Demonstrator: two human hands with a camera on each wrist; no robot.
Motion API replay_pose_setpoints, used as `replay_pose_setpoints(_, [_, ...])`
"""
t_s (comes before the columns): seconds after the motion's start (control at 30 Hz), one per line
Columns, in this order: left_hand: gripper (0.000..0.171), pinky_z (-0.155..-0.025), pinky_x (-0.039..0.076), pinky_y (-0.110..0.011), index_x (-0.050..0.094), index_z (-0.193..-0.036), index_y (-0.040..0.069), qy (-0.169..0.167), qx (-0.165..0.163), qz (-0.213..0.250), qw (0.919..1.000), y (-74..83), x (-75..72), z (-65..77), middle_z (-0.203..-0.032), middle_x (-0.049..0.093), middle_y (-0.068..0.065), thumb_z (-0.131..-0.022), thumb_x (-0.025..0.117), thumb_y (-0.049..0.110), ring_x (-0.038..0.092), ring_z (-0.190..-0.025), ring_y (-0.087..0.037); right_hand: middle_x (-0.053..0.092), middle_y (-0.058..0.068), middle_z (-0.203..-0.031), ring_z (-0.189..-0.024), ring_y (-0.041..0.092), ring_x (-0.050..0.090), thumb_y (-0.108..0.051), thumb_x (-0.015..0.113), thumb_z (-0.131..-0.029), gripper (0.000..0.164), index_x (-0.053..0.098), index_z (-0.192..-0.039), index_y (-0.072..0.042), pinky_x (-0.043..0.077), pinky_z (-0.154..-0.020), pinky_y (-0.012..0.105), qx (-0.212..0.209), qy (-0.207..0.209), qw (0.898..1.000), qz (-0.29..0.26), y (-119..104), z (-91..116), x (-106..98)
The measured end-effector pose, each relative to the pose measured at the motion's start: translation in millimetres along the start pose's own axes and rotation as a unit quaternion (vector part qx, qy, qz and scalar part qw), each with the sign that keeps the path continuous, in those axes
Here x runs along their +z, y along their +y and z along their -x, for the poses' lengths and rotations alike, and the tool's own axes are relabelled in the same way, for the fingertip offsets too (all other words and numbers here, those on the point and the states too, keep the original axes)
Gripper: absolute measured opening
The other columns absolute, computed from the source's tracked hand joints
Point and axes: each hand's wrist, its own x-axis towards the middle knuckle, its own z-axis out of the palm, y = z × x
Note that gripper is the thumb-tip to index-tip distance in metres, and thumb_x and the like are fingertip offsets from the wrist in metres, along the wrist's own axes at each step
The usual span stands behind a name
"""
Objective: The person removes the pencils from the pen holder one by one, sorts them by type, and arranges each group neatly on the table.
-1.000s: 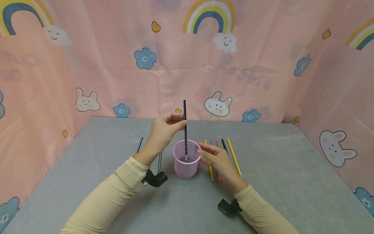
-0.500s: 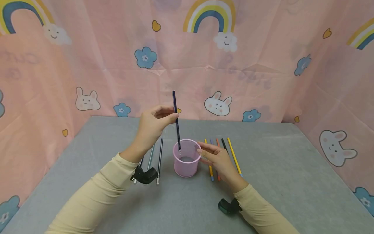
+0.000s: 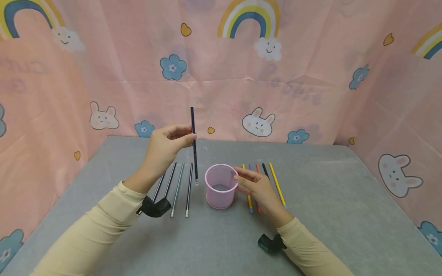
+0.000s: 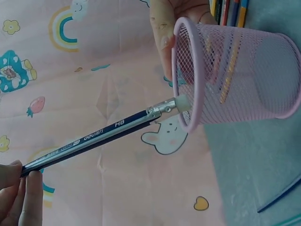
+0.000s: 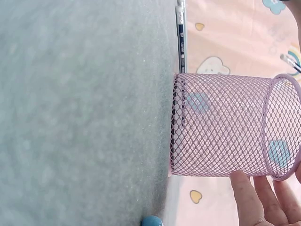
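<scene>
My left hand (image 3: 169, 142) pinches a dark HB pencil (image 3: 194, 147) near its upper part. The pencil hangs almost upright with its eraser end (image 4: 164, 107) down, outside the cup on its left. A pink mesh pencil cup (image 3: 220, 199) stands upright on the table, and nothing shows inside it. My right hand (image 3: 257, 188) holds the cup at its right side, thumb by the rim and fingers against the mesh (image 5: 221, 127). Left of the cup several pencils lie side by side, among them a teal pencil (image 3: 177, 189) and a dark pencil (image 3: 188, 190).
Right of the cup, partly behind my right hand, lie several coloured pencils, including a yellow pencil (image 3: 277, 185) and a black pencil (image 3: 264, 170). The grey tabletop (image 3: 328, 214) reaches back to a pink patterned cloth (image 3: 207, 96).
The pencil in my left hand has come up out of the cup and moved left, beyond its rim. My right hand and the cup stay in place.
</scene>
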Motion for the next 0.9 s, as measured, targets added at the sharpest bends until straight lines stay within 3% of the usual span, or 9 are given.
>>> replay_pose_setpoints(0.27, [0.036, -0.083, 0.060, -0.019, 0.068, -0.120, 0.000, -0.002, -0.014, -0.025, 0.9996, -9.9, -15.3, 1.6, -0.117, 0.071, -0.018, -0.091, 0.073, 0.021, 0.070, -0.084, -0.003, 0.062, 0.014, -0.137, -0.118, 0.013, 0.064, -0.017, 0.068, -0.094, 0.047, 0.057, -0.138, -0.002, 0.058, -0.095, 0.035, -0.001, -0.002, 1.000, 0.001, 1, -1, 1])
replay_pose_setpoints(0.57, [0.035, -0.081, 0.060, -0.017, 0.067, -0.121, -0.003, -0.003, -0.064, -0.038, 0.9972, -29.5, -31.4, 2.9, -0.113, 0.070, -0.016, -0.093, 0.070, 0.017, 0.069, -0.080, 0.002, 0.061, 0.015, -0.138, -0.118, 0.013, 0.064, -0.018, 0.068, -0.095, 0.047, 0.057, -0.138, -0.003, 0.058, -0.095, 0.036, -0.002, -0.005, 1.000, 0.003, 3, -2, 3])
replay_pose_setpoints(0.9, [0.036, -0.084, 0.061, -0.021, 0.067, -0.122, -0.001, -0.005, -0.085, -0.080, 0.9932, -47.8, -40.6, -1.2, -0.121, 0.069, -0.019, -0.094, 0.069, 0.021, 0.070, -0.084, -0.001, 0.061, 0.015, -0.138, -0.120, 0.014, 0.063, -0.016, 0.068, -0.095, 0.048, 0.057, -0.139, -0.002, 0.057, -0.097, 0.037, 0.002, 0.002, 1.000, -0.002, 1, -1, 1])
